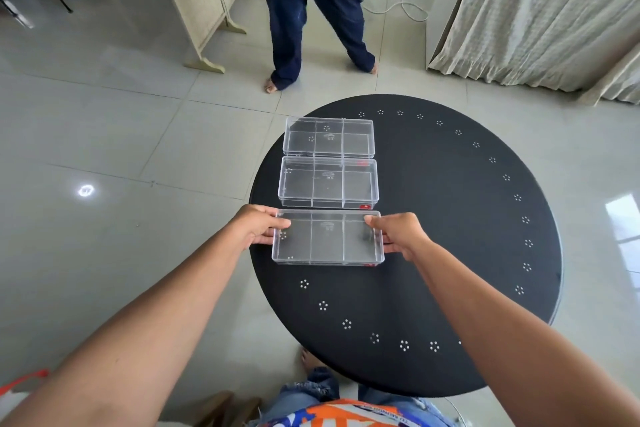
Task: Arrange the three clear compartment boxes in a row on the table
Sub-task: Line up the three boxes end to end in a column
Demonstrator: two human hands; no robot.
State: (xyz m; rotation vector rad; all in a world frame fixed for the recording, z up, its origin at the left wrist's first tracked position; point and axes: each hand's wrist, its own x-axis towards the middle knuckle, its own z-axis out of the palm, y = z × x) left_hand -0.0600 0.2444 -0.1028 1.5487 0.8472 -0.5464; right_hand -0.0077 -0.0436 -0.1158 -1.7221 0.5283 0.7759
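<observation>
Three clear, empty compartment boxes line up mid-frame on the black worktop: far box, middle box with a red label, unreadable, and near box, its short ends gripped by the fingers of the left hand and right hand.

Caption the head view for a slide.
Both hands, left hand and right hand, grip the nearest clear box, third in a row on the black table.

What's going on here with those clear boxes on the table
A person is lining up three clear plastic compartment boxes on a round black table. The left hand and right hand grip the short ends of the nearest box. The middle box and the far box already sit one behind the other, forming a line leading away from the person. Someone else in dark trousers stands beyond the table.
</observation>
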